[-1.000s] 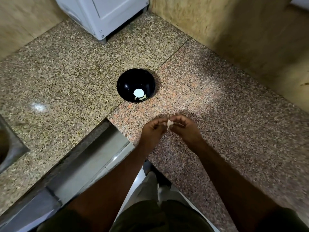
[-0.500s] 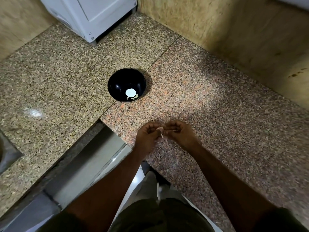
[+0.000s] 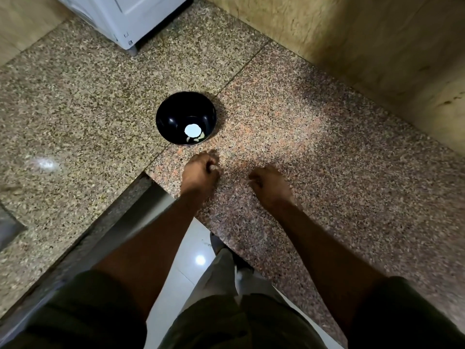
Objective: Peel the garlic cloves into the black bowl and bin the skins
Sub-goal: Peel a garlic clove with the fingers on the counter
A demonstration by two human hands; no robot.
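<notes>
Centre frame, our left hand (image 3: pixel 200 172) curls round a pale garlic clove (image 3: pixel 213 168) just below the glossy black round bowl (image 3: pixel 186 118), likely to drop it in; right hand (image 3: pixel 268 183) curled apart, contents unclear.

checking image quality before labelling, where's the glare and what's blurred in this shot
Head view: a round light reflection glares inside the black bowl, another on the floor tile; both hands, left and right, are motion-blurred; the counter edges bow from wide-angle distortion.

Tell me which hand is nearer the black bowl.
The left hand, just below the black bowl; the right hand sits farther right and lower on the granite.
</notes>
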